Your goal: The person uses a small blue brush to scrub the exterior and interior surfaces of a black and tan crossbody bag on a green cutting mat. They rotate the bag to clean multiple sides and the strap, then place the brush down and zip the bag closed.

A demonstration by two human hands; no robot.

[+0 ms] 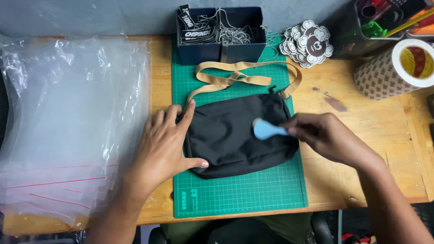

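Both hands work on a black pouch bag [237, 133] lying on a green cutting mat [244, 192] at the middle of the wooden bench [375, 153]. Spread wide and flat, the left hand [165, 144] presses on the bag's 9 o'clock edge, forefinger along its upper corner and thumb at its lower corner. Curled closed, the right hand [323, 135] pinches the handle of a small light-blue tool [266, 129], blurred, whose rounded head rests on the black fabric. The bag's tan strap [244, 74] loops toward 12 o'clock, just before a dark blue box [242, 50] of tags and chains. At 9 o'clock lies a stack of clear plastic bags [68, 122] with red seal lines. At 1 o'clock sits a pile of white-edged brown stickers [307, 43]; at 2 o'clock, a patterned tape roll [398, 68].
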